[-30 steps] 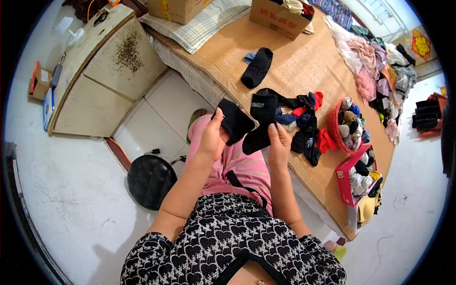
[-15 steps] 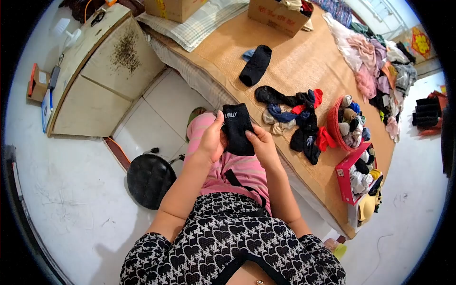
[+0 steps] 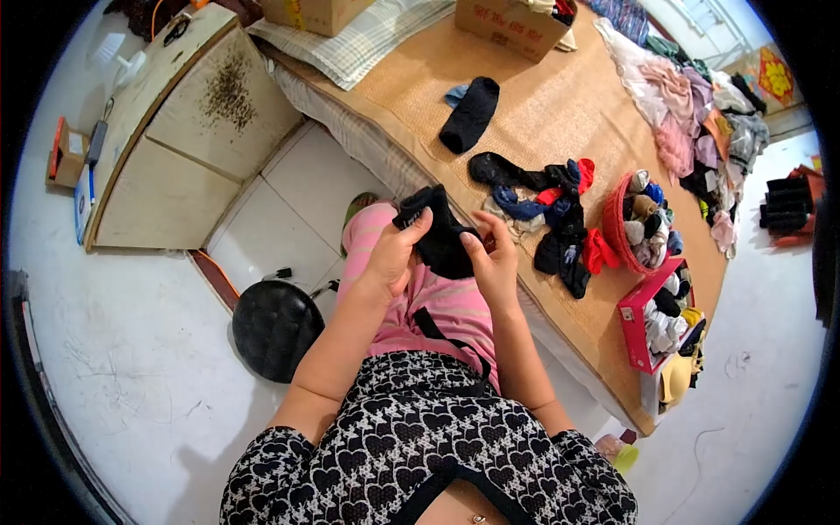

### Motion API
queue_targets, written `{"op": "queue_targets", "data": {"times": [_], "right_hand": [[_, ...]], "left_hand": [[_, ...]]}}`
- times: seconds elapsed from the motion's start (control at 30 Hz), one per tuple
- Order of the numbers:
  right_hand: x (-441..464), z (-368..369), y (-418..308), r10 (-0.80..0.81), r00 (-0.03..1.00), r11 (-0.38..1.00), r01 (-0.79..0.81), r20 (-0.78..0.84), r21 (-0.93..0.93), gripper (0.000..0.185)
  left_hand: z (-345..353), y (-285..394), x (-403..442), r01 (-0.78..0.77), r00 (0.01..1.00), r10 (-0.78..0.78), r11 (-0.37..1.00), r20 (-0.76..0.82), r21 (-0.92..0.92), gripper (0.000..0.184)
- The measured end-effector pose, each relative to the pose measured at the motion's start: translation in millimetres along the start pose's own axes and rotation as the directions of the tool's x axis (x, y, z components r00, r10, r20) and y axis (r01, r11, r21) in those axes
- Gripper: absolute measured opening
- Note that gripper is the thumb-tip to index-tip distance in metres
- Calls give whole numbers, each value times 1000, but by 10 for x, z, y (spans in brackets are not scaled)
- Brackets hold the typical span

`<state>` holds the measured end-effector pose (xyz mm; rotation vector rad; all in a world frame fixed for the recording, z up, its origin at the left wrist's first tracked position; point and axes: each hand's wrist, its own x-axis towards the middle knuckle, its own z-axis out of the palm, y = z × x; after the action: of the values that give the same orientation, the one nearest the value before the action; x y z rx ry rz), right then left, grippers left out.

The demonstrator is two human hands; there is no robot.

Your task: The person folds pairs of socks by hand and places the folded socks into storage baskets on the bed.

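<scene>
Black socks [image 3: 444, 249] are held above my lap, beside the edge of the bed. My left hand [image 3: 394, 254] grips them from the left, its thumb on top near the cuff. At their right edge is my right hand [image 3: 493, 261], thumb and fingers curled around the fabric; its fingertips are partly hidden. A loose pile of black, blue and red socks [image 3: 560, 210] lies on the bed mat to the right of my hands. Farther back on the mat rests a black sock bundle [image 3: 470, 115] with a blue piece beside it.
On the bed mat [image 3: 577, 105] stand a red basket [image 3: 615, 222] of rolled socks, a pink box [image 3: 636, 328] of clothing and a cardboard box [image 3: 507, 31]. Clothes [image 3: 674, 131] are heaped along the far edge. A black stool [image 3: 277, 331] and a cabinet [image 3: 192, 157] are at left.
The two separate black pieces came together between my hands, with white lettering showing half a second ago. Now the socks are bent and the lettering is mostly turned away; my right-hand fingers have lifted.
</scene>
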<state>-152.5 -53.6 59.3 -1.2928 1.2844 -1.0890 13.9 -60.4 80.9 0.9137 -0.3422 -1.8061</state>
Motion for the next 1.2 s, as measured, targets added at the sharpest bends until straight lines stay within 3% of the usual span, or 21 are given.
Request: {"op": "queue_targets", "data": {"times": [0.07,0.1,0.17,0.23,0.3,0.33,0.37,0.43,0.47,0.53,0.6,0.67,0.73,0.8,0.87,0.9,0.93,0.97,1.07,1.13,1.2], "right_hand": [[4,12,24,-192,980,981,194,-52,29,65],[16,12,28,-137,986,972,116,95,203,84],[-65,74,27,-63,978,959,5,196,283,68],[-109,94,159,25,969,936,-108,244,335,60],[-134,92,224,265,910,893,-357,319,275,38],[-158,120,216,264,908,892,-358,325,275,38],[-189,153,204,286,915,856,-378,285,353,31],[-206,185,183,313,918,814,-392,244,429,25],[-196,190,182,304,931,856,-360,202,371,27],[-157,201,186,290,944,893,-326,157,309,28],[-122,214,223,98,995,988,-100,29,115,36],[-150,181,245,56,998,996,-57,19,68,46],[-203,46,134,115,982,971,-143,150,189,48],[-202,-135,87,43,972,968,-98,231,233,36],[-186,-252,141,-56,990,996,46,133,73,38],[-149,-249,16,-222,972,939,235,81,-250,47],[-116,-235,-81,-221,972,939,234,79,-252,47],[-87,-211,-161,-373,920,814,385,116,-434,53],[-79,-128,-275,-477,859,692,497,184,-524,51],[-31,-147,-293,-545,741,509,664,392,-548,33],[11,-160,-175,-512,768,589,640,384,-494,20]], "left_hand": [[69,37,-44,-45,999,45,999,-16,8,33],[80,45,-44,-79,997,79,997,-11,-10,33],[117,69,-60,-108,994,108,994,-4,-27,34],[174,110,-71,-108,991,121,977,60,-182,37],[56,71,29,-108,989,133,951,68,-289,39],[-9,57,76,-107,986,147,913,74,-393,41],[-63,26,119,-129,992,114,905,-60,-404,44],[-151,-74,163,-64,997,73,882,0,-466,44],[-194,-130,177,5,997,35,853,66,-522,44],[-18,-176,8,78,992,-32,909,120,-408,42],[-79,-392,77,271,961,-276,916,28,-294,38],[-144,-428,103,279,958,-288,927,-1,-250,35],[-192,-346,147,305,944,-328,918,-50,-253,35],[-185,-210,138,218,970,-235,952,-58,-214,33],[-242,-147,136,184,981,-193,966,-30,-181,30],[-251,-148,136,184,981,-192,966,-30,-182,30],[-257,-160,139,176,984,-178,973,-1,-151,29],[-253,-177,146,167,986,-165,978,30,-122,28],[-183,-258,128,192,981,-191,976,16,-101,29],[-192,-257,96,220,976,-218,972,27,-89,29],[-219,-227,74,262,963,-259,965,70,-34,24]]}}
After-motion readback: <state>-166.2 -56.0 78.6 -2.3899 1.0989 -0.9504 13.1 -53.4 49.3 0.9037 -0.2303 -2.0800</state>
